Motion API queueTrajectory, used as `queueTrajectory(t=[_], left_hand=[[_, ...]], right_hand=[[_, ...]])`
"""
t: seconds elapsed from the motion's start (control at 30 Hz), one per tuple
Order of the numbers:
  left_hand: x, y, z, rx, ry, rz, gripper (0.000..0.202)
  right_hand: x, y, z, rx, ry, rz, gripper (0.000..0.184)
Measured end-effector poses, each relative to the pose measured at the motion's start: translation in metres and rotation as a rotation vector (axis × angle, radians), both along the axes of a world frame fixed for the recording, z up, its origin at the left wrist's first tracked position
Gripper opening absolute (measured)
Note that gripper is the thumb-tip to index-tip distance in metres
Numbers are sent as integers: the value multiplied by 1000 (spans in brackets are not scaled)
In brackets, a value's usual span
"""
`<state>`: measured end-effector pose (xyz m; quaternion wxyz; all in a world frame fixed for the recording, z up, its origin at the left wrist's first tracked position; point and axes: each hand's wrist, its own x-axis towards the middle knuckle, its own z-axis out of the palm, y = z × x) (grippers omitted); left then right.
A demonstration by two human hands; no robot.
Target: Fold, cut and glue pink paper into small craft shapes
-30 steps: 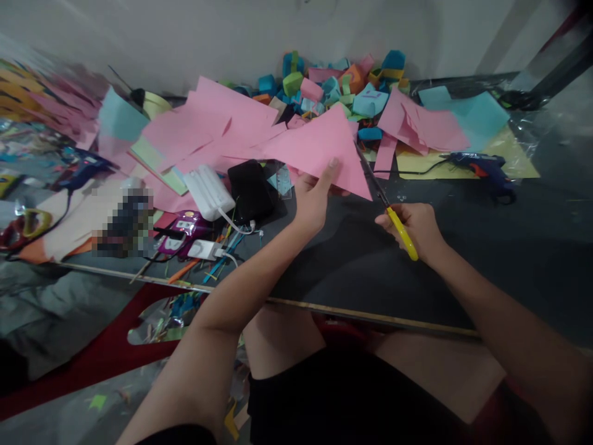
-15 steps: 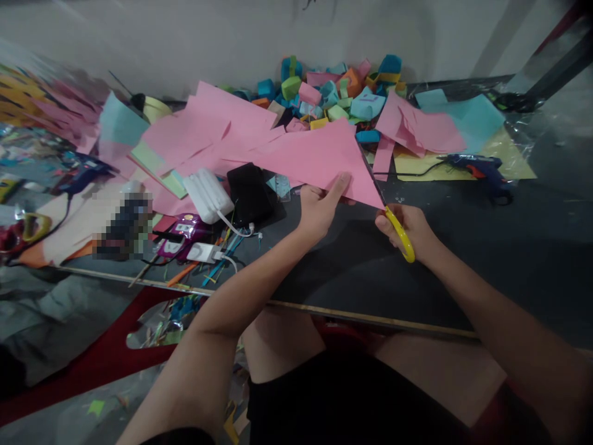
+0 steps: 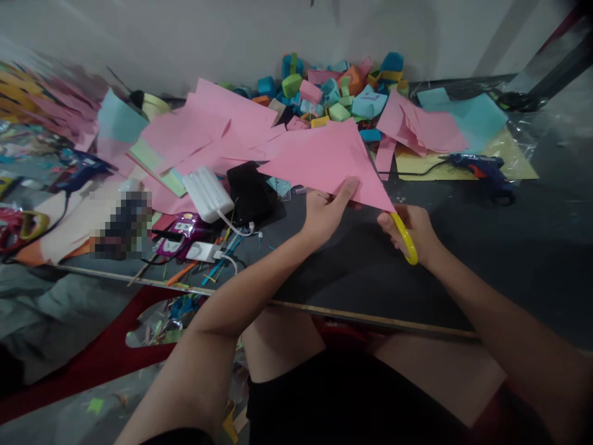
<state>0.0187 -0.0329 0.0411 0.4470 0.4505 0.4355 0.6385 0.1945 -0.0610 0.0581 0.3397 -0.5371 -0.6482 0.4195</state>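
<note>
A pink paper sheet (image 3: 319, 154) is pinched by my left hand (image 3: 327, 213), thumb on top and fingers beneath, above the dark table. My right hand (image 3: 412, 228) is closed around yellow-handled scissors (image 3: 406, 240). Their blades lie along the sheet's right edge near its lower right corner and are mostly hidden behind the paper. Left of my left hand are a black power bank (image 3: 250, 191) and a white power bank (image 3: 208, 194) with a cable.
Folded paper boxes (image 3: 368, 103) are heaped against the wall. Pink sheets (image 3: 189, 130) spread out at the left. A blue glue gun (image 3: 482, 170) lies on yellow paper at the right. Paper strips (image 3: 227, 253) are scattered by the table's front edge (image 3: 370, 317).
The pink sheet has shifted slightly right with my left hand. Less of the scissor blades shows now, and the sheet's corner covers more of them. My right hand has barely moved.
</note>
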Motion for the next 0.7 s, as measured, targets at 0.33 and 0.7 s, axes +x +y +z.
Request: queueTrajectory(t=[0.33,0.7], left_hand=[[2,-2,1,-3,-18,-17,39],[1,-1,-2,7,-24,-25,40]], right_hand=[[1,0,-2,34,-87,-23,69],[1,0,-1,21,-112,-47,70]])
